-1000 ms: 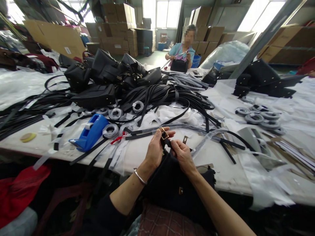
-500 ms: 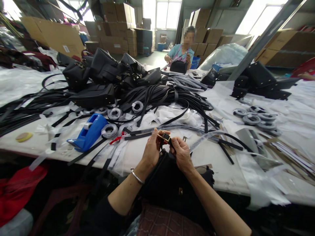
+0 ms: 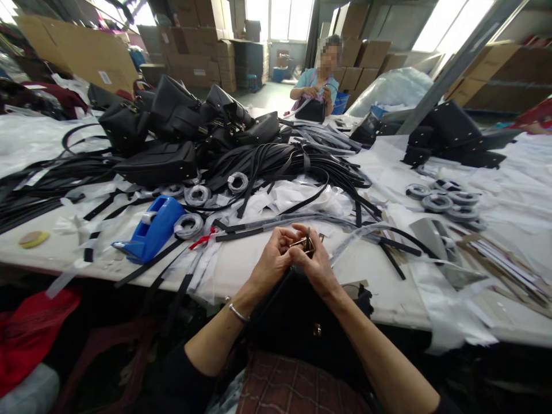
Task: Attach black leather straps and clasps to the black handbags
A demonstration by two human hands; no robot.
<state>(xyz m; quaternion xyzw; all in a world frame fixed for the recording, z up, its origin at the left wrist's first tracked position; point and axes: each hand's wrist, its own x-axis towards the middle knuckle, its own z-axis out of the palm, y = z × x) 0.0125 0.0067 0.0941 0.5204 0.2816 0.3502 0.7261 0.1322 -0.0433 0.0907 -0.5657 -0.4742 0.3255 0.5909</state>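
Note:
At the table's front edge both hands meet over a black handbag that rests on my lap. A gold-coloured buckle sits between them. My left hand pinches the buckle's left side, its fingers bent. My right hand closes on the buckle's right side, where a short dark strap end pokes up by the index finger. The fingers partly hide the buckle and its strap. Lower on the bag shows a small gold clasp.
Left stands a blue tape dispenser beside coiled straps. Behind lie many black straps and a pile of black bags. A grey dispenser is at right. Across the table a person handles a dark bag.
My right hand has moved up and closed in over the buckle, which is now more hidden. My left fingers have curled around it. The view has shifted slightly.

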